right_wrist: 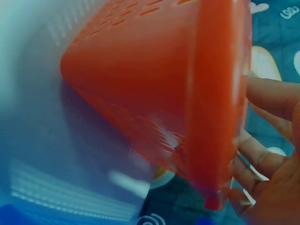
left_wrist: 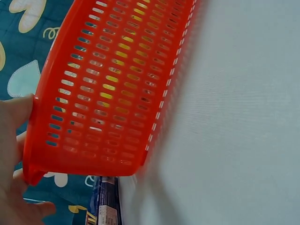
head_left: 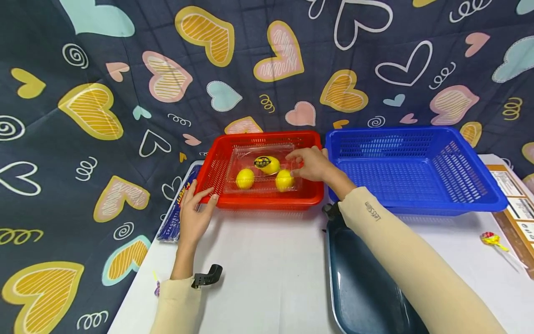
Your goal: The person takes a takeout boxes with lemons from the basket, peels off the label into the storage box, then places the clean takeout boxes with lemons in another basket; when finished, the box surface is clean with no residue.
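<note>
A clear plastic fruit box [head_left: 261, 182] with a dark printed label lies in the red basket [head_left: 250, 201]. Through its lid show three yellow lemons [head_left: 245, 179]. My left hand [head_left: 195, 214] touches the basket's front left corner, its fingers spread at the rim. In the left wrist view, that hand [left_wrist: 16, 159] is beside the perforated red wall. Over the basket's right side, my right hand [head_left: 312, 163] is at the box's right end, fingers loosely bent and apart. The right wrist view has the basket rim partly covering this hand [right_wrist: 269, 164]; its contact with the box is unclear.
A blue basket [head_left: 417, 209] stands right of the red one. The dark tray [head_left: 363, 278] lies under my right forearm. At left is a blue spaghetti packet [head_left: 170, 227]; at right, a lollipop [head_left: 490, 239] and a brown printed box [head_left: 517, 208]. A heart-patterned cloth hangs behind.
</note>
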A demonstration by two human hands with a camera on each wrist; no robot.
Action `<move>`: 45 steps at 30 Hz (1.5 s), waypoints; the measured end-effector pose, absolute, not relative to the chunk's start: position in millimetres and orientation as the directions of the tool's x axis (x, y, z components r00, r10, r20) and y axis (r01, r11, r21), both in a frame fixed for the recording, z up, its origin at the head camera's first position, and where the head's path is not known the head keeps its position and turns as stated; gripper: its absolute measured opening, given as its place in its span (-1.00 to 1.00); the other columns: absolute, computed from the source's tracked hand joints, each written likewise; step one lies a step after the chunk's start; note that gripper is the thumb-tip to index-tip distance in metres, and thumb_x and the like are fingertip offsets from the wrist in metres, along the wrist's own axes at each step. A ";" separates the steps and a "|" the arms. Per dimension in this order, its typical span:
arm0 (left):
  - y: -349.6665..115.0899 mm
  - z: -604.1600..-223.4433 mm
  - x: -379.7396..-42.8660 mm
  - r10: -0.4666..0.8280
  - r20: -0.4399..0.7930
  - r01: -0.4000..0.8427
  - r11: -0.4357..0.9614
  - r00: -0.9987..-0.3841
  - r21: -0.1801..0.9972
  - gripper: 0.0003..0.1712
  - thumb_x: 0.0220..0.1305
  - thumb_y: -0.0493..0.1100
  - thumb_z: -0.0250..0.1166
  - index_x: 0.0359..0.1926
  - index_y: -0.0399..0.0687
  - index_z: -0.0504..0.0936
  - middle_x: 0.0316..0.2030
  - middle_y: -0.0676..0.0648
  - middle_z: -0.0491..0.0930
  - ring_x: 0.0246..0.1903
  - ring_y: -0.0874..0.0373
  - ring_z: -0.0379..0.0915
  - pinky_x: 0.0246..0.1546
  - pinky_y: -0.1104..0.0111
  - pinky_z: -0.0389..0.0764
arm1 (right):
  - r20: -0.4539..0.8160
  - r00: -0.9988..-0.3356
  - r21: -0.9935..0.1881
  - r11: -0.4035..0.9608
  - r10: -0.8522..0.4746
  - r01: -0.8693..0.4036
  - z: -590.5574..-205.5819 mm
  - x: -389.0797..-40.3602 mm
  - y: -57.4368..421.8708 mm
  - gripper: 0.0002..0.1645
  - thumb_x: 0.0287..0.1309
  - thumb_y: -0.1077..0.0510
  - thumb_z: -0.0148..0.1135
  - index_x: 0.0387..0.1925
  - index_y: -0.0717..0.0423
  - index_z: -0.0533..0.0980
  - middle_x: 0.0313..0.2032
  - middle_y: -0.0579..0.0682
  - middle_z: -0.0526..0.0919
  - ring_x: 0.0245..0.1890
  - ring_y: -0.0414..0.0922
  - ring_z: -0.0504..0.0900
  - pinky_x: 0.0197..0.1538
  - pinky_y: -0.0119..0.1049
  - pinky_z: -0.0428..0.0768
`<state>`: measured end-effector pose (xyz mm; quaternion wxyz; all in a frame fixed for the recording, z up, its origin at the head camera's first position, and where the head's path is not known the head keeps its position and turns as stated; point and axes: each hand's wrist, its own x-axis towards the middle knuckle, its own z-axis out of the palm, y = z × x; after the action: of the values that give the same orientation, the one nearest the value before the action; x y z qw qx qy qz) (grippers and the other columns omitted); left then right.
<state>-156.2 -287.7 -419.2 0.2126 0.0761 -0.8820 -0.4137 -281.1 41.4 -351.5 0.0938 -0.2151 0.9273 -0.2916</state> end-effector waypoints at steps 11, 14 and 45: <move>-285.6 -427.6 -153.9 -0.338 0.320 0.057 0.603 -0.885 0.795 -0.68 0.31 -0.06 0.40 0.02 -0.09 0.77 0.54 -0.08 0.24 0.59 -0.23 -0.09 0.53 -0.30 -0.08 | -0.130 -0.843 -0.651 0.686 -0.522 -0.325 -349.5 -294.9 35.2 -0.37 0.20 0.17 0.40 0.32 0.06 0.51 0.15 0.20 0.63 0.20 0.15 0.52 0.33 0.14 0.47; -285.6 -428.9 -153.0 -0.352 0.319 0.060 0.584 -0.880 0.809 -0.70 0.31 -0.07 0.41 -0.01 -0.09 0.77 0.54 -0.06 0.26 0.58 -0.15 -0.02 0.53 -0.24 0.04 | -0.155 -0.829 -0.680 0.667 -0.538 -0.305 -348.3 -298.2 31.6 -0.38 0.21 0.19 0.39 0.31 0.07 0.52 0.15 0.22 0.63 0.18 0.15 0.56 0.25 0.07 0.60; -286.5 -427.5 -156.4 -0.366 0.310 0.100 0.493 -0.877 0.864 -0.76 0.29 -0.11 0.44 -0.15 -0.19 0.77 0.51 -0.01 0.31 0.55 0.00 0.10 0.51 -0.03 0.27 | -0.275 -0.803 -0.905 0.425 -0.528 0.030 -359.6 -330.4 26.0 -0.34 0.36 0.20 0.24 0.45 0.01 0.35 0.46 0.20 0.22 0.40 0.16 0.30 0.31 0.13 0.56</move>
<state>-156.4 -286.5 -427.5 0.2344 0.0802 -0.8316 -0.4970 -330.4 26.0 -359.6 0.2720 -0.1558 0.7990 -0.5131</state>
